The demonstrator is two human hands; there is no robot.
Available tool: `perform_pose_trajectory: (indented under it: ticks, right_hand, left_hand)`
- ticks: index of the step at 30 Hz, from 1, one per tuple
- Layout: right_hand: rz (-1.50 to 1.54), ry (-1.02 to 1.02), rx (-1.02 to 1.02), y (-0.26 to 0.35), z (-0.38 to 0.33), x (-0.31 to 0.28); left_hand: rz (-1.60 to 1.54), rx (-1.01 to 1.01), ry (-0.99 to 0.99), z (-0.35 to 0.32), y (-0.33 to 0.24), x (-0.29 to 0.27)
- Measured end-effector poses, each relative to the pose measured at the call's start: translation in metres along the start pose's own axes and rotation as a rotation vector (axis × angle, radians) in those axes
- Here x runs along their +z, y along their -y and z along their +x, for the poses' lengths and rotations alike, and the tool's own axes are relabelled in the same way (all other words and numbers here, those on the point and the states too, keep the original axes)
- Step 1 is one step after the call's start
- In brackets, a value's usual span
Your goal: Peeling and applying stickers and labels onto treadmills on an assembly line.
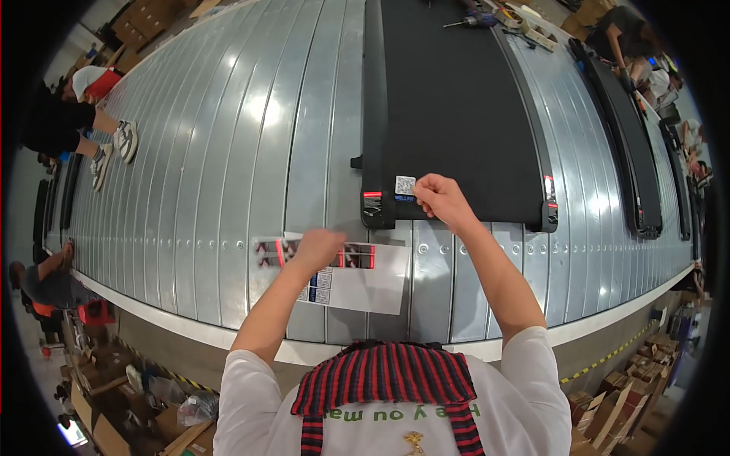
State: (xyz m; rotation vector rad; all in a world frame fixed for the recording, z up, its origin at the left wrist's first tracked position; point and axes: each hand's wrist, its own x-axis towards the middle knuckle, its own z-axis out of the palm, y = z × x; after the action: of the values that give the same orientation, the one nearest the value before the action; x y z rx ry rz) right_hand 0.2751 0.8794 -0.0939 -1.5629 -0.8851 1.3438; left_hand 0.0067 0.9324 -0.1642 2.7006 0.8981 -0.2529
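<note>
A long black treadmill deck point(449, 106) lies on a grey metal slat conveyor point(228, 152). My right hand point(441, 199) presses a small square sticker point(405, 185) onto the deck's near edge. My left hand point(318, 249) rests on a white sheet of stickers point(372, 285) lying on the conveyor just in front of me; the sheet carries red, black and blue labels. Whether the left fingers pinch a label is hidden.
More black decks point(631, 144) lie to the right on the conveyor. A drill and tools point(487, 19) sit at the far end. Other people stand at the left and upper right. Cardboard boxes point(616, 403) crowd the floor below.
</note>
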Motion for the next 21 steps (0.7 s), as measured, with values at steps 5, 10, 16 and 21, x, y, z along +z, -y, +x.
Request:
perform_pose_trajectory:
  ticks: [5, 10, 16, 21]
  right_hand:
    - [-0.033, 0.039, 0.1, -0.01, 0.052, 0.022]
    - [0.018, 0.051, 0.231, -0.008, 0.07, 0.035]
    - [0.032, 0.043, 0.292, -0.009, 0.073, 0.038]
    - [0.03, 0.033, 0.292, -0.005, 0.076, 0.043]
  left_hand:
    - [-0.086, 0.165, -0.214, 0.016, 0.001, -0.017]
    - [-0.164, 0.226, -0.397, 0.024, 0.004, -0.025]
    - [-0.216, 0.248, -0.407, 0.031, 0.008, -0.024]
    - [-0.229, 0.278, -0.414, 0.034, 0.012, -0.023]
